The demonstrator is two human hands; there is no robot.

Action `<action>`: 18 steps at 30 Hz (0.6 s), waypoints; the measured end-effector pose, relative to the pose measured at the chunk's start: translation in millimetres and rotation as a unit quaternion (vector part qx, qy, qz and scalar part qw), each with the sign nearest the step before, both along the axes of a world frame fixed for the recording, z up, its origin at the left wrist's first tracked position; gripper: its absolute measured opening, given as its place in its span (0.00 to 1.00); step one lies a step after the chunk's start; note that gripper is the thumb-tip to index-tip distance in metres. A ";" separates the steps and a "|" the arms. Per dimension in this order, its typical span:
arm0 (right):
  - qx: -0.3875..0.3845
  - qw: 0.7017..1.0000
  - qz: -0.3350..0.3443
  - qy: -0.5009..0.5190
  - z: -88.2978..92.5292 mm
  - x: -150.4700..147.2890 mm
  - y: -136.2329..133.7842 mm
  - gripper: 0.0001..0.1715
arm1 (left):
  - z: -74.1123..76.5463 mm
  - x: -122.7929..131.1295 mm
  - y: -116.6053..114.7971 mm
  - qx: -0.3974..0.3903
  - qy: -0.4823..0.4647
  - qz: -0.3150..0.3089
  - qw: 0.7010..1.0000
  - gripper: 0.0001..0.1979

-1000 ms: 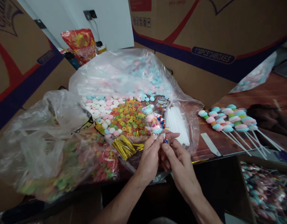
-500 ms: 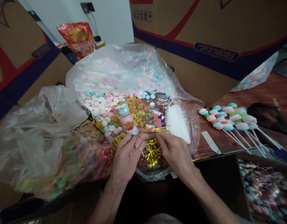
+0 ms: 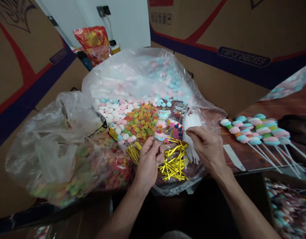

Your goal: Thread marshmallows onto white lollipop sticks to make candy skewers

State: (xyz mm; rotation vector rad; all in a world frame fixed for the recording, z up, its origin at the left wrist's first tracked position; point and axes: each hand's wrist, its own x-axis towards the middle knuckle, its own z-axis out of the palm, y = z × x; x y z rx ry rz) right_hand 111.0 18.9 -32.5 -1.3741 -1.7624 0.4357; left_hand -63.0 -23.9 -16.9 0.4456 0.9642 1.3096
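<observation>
My left hand (image 3: 151,157) is closed around the stick end of a candy skewer (image 3: 160,129), which stands upright in a clear wrapper. Pastel marshmallows and fruit-coloured rings are stacked on it. To the right, my right hand (image 3: 205,144) is raised with thumb and forefinger pinched; a thin strand at their tips looks like a twist tie (image 3: 184,131). Below and between the hands lies a loose pile of gold twist ties (image 3: 174,164). Behind the skewer are a heap of ring candies (image 3: 141,121), flat marshmallows (image 3: 113,111) and a small printed card (image 3: 176,129).
White sticks (image 3: 192,119) lie beside my right hand. Finished-looking marshmallow skewers (image 3: 257,127) rest at the right, above a box of wrapped ones (image 3: 289,209). A large plastic bag (image 3: 133,71) covers the back; another bag (image 3: 53,132) stands left. Cardboard boxes (image 3: 205,30) rise behind.
My right hand has moved away from the skewer, up and to the right. The left hand still grips the skewer, which now stands more upright. The whole view has shifted slightly.
</observation>
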 end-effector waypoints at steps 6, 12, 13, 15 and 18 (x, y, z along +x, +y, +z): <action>-0.198 0.928 0.091 0.301 17.5 -29.1 -36.9 0.07 | -5.6 16.6 -2.3 -0.018 0.066 0.029 0.997 0.09; -0.321 0.828 0.036 0.459 7.0 -41.5 -37.8 0.16 | -10.7 27.9 -8.8 0.037 0.161 0.041 0.985 0.05; -0.329 0.821 0.030 0.466 6.7 -40.3 -36.7 0.18 | -10.7 28.4 -9.5 0.046 0.166 0.035 0.984 0.06; -0.337 0.815 0.022 0.472 7.8 -37.7 -35.3 0.20 | -10.5 29.1 -10.8 0.052 0.164 0.029 0.985 0.07; -0.329 0.821 0.018 0.466 11.5 -35.9 -35.9 0.20 | -10.4 30.1 -12.6 0.026 0.122 0.020 0.992 0.08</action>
